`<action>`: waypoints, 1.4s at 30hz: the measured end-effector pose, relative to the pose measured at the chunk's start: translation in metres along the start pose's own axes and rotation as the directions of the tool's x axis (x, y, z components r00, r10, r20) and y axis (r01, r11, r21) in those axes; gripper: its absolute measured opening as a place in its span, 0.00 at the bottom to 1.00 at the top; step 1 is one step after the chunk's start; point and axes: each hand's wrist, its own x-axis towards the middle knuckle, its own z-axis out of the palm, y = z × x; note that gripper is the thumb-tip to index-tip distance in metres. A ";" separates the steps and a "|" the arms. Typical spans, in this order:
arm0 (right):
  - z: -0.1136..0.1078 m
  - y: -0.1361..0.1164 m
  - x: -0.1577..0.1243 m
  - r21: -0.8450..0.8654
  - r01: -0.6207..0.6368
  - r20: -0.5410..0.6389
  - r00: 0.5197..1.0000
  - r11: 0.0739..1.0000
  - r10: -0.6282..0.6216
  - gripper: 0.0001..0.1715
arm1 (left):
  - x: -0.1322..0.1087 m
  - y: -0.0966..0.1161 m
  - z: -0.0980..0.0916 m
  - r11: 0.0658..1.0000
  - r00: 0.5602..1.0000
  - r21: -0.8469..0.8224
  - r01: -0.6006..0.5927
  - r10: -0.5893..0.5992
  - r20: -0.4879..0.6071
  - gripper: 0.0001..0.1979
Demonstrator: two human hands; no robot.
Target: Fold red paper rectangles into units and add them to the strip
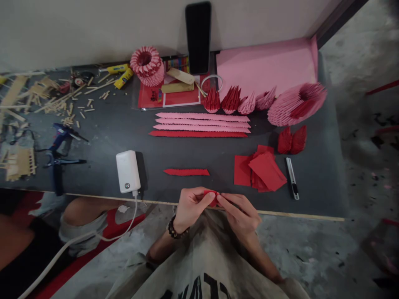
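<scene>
Both hands meet at the table's front edge around a small piece of red paper (211, 199), partly covered by the fingers. My left hand (195, 207), with a beaded bracelet at the wrist, pinches it between thumb and fingers. My right hand (241, 214) has its fingertips closed on the paper's right side. A short red row of folded paper (186, 172) lies just beyond the hands. To the right is a loose pile of red paper pieces (267, 169), beside a utility knife (292, 178).
Long pink folded rows (202, 118) and a red row (198, 134) lie mid-table. Folded-paper pieces (297, 104), a pink sheet (264, 66) and a phone (198, 37) stand behind. Left are a white power bank (128, 171) with cable, a glue gun (60, 135) and wood scraps (46, 91).
</scene>
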 end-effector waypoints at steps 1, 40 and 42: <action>0.000 0.001 -0.001 -0.003 0.011 0.013 1.000 1.000 -0.011 0.33 | 0.000 0.000 0.000 1.000 1.000 -0.001 0.005 -0.005 0.002 0.15; 0.001 -0.013 0.030 0.410 -0.769 0.314 0.623 0.490 0.716 0.09 | 0.004 -0.004 0.004 0.998 0.999 0.064 -0.010 0.012 -0.035 0.17; -0.001 -0.010 0.030 0.395 -0.778 0.337 0.618 0.489 0.710 0.10 | 0.004 -0.003 0.002 0.996 0.999 0.086 -0.022 0.025 -0.032 0.16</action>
